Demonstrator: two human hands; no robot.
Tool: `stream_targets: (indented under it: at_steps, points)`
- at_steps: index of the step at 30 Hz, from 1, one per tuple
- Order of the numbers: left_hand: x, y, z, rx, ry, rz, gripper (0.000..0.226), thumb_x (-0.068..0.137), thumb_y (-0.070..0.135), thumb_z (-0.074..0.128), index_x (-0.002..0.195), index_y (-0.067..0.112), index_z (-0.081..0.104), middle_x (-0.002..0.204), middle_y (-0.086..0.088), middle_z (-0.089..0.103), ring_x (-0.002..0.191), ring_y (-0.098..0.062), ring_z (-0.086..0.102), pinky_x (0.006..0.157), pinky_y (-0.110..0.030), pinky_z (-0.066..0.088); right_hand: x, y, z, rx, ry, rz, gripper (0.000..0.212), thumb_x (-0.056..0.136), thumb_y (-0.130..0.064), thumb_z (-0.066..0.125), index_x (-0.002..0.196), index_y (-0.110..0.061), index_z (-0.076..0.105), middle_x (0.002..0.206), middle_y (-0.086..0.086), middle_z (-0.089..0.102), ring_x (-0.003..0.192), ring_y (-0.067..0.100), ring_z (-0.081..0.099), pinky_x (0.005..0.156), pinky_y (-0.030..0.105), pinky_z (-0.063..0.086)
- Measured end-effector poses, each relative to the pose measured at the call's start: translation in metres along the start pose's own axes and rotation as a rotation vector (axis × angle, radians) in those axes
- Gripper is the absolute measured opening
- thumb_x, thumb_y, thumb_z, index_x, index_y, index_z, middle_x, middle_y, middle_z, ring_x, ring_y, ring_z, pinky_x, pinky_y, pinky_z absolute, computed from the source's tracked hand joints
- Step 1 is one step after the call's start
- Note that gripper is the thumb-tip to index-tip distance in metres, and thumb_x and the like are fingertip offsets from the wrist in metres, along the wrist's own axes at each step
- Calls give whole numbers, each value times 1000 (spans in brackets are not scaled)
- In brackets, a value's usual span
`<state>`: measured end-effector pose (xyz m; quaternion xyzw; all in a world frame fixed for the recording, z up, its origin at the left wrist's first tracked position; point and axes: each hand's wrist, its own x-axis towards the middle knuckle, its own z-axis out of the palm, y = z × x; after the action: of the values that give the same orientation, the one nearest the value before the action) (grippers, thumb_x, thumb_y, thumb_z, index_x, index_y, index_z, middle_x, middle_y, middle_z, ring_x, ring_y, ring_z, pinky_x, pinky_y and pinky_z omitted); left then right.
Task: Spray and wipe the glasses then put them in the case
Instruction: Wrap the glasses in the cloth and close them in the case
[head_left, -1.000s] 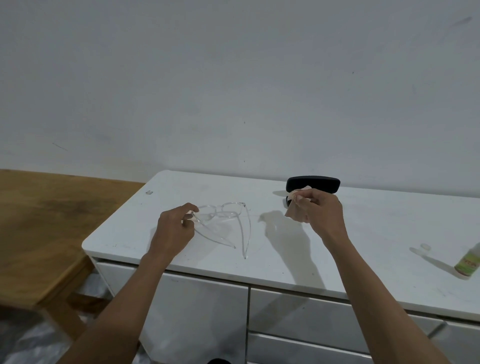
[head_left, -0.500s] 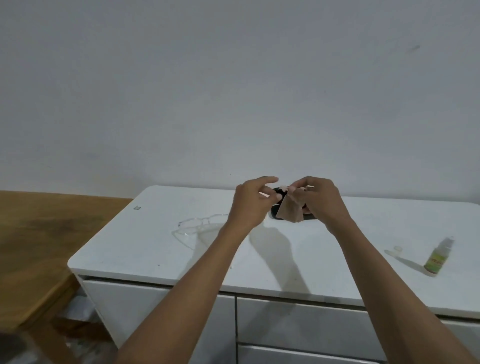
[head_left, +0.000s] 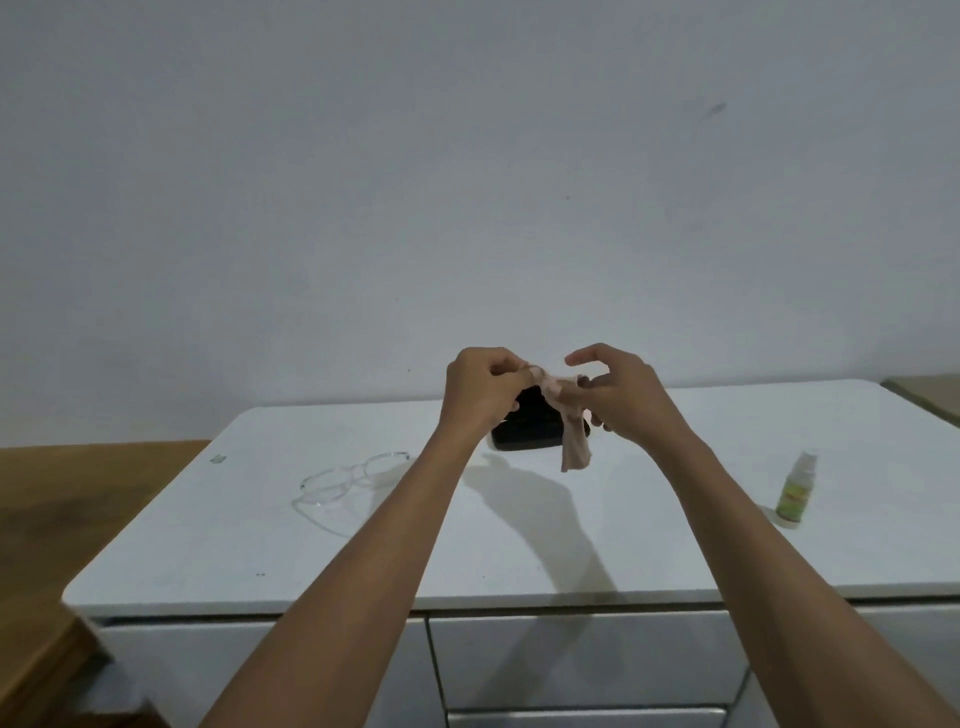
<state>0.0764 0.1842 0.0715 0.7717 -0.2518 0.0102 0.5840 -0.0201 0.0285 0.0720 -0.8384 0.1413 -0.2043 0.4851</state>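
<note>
Clear-framed glasses (head_left: 349, 480) lie on the white cabinet top (head_left: 519, 545), left of my arms. A beige cleaning cloth (head_left: 571, 441) hangs between my hands above the black glasses case (head_left: 524, 431). My left hand (head_left: 480, 389) pinches the cloth's upper left corner. My right hand (head_left: 618, 395) holds its other side with the lower fingers, index finger and thumb spread. The case is partly hidden behind my hands and the cloth. A small spray bottle (head_left: 795, 491) with a green-yellow label stands upright at the right.
A wooden table (head_left: 78, 519) adjoins the cabinet on the left. White drawers (head_left: 571, 665) run below the top's front edge. A plain wall rises behind. Another surface's corner (head_left: 930, 395) shows at the far right.
My left hand let go of the glasses, which now lie on the top, and came over to the cloth. Both hands now stretch the cloth apart above the case.
</note>
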Motion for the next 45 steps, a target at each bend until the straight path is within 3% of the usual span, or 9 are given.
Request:
stream_targets:
  at_steps: [5, 16, 20, 22, 27, 33, 35, 39, 45]
  points:
    - [5, 12, 0, -115, 35, -74, 17, 86, 18, 76, 73, 11, 67, 86, -11, 77, 74, -22, 77, 65, -33, 63, -3, 1, -3, -165, 89, -53, 65, 62, -60, 88, 114, -32, 61, 91, -11, 68, 86, 7, 66, 68, 32, 53]
    - [10, 25, -3, -160, 53, -67, 19, 89, 19, 76, 73, 14, 67, 76, -12, 73, 58, -20, 69, 58, -27, 57, 2, 3, 14, -161, -13, -101, 22, 77, -40, 84, 85, -22, 72, 67, -7, 72, 63, 12, 62, 52, 25, 42]
    - [9, 31, -9, -202, 31, -59, 15, 91, 16, 74, 80, 9, 67, 77, -11, 73, 55, -18, 70, 52, -23, 54, 1, 4, 13, -2, -32, -22, 40, 83, -42, 79, 117, -30, 64, 96, -8, 70, 89, 6, 65, 69, 22, 46]
    - [7, 33, -11, -227, 12, -44, 14, 90, 14, 74, 81, 7, 67, 76, -11, 73, 54, -18, 70, 53, -25, 56, 1, 5, 11, 73, -106, 65, 36, 86, -44, 75, 118, -29, 65, 107, -4, 72, 103, 13, 66, 79, 29, 51]
    - [7, 30, -11, -257, 9, -38, 13, 87, 15, 77, 86, 3, 71, 77, -14, 71, 65, -25, 68, 69, -41, 63, -5, 15, 8, 312, -126, 202, 3, 90, -20, 69, 88, -20, 68, 102, 6, 79, 84, 16, 68, 79, 35, 51]
    - [4, 30, -14, -300, -18, -63, 12, 89, 17, 76, 88, 7, 70, 82, -14, 70, 65, -23, 69, 61, -31, 61, -10, 20, 9, 309, -226, 194, 38, 84, -49, 76, 117, -31, 69, 110, -6, 77, 103, 12, 70, 83, 37, 56]
    - [2, 30, -13, -312, -29, -71, 11, 88, 17, 77, 86, 9, 70, 82, -13, 71, 63, -22, 70, 56, -27, 58, -11, 20, 13, 280, -246, 191, 38, 86, -44, 76, 121, -35, 68, 110, -6, 76, 107, 12, 68, 83, 36, 55]
    - [1, 28, -13, -331, -37, -83, 11, 88, 16, 77, 84, 9, 70, 79, -9, 71, 61, -19, 70, 57, -27, 58, -10, 23, 20, 241, -189, 187, 13, 89, -33, 74, 95, -21, 72, 105, 1, 78, 98, 14, 69, 84, 38, 54]
    - [2, 13, -23, -338, -17, -106, 11, 88, 15, 77, 81, 10, 70, 78, -6, 69, 59, -18, 66, 61, -30, 61, -10, 31, 9, 349, -76, 148, 12, 88, -31, 71, 83, -22, 75, 80, -1, 70, 88, 22, 70, 82, 38, 53]
